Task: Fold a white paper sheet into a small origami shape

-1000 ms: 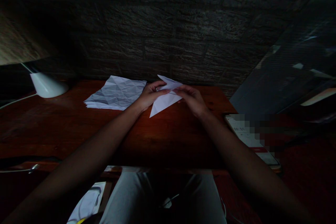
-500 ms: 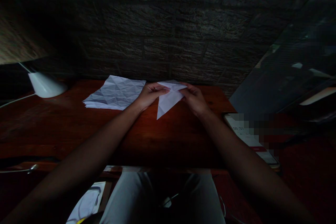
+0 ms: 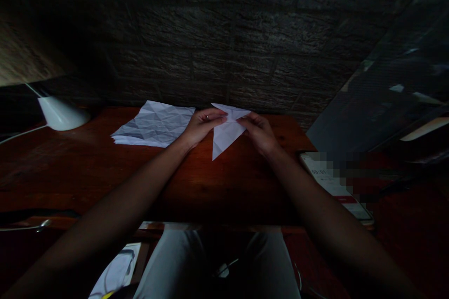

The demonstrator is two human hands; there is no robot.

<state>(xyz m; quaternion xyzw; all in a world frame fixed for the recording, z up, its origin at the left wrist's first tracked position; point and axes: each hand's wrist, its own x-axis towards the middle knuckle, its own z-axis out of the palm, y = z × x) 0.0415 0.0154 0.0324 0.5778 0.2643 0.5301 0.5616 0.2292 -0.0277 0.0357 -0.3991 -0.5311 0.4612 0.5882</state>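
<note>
At the far left, a table lamp [image 3: 62, 114] with a white cone-shaped base and a woven-looking shade stands on the reddish wooden worktop [image 3: 140, 173]. To its right lies a stack of white paper sheets [image 3: 154, 124], the top one covered in crisscrossing creases. Just beside the stack, the left hand [image 3: 199, 127], wearing a ring, pinches the left side of a folded white paper [image 3: 226, 138]. The paper is between the two hands above the worktop, one pointed corner toward the person. The right hand [image 3: 260, 131] grips its right side, thumb on top. Farther right, near the right forearm, lies a smartphone [image 3: 331, 180] with its screen lit, partly pixelated.
</note>
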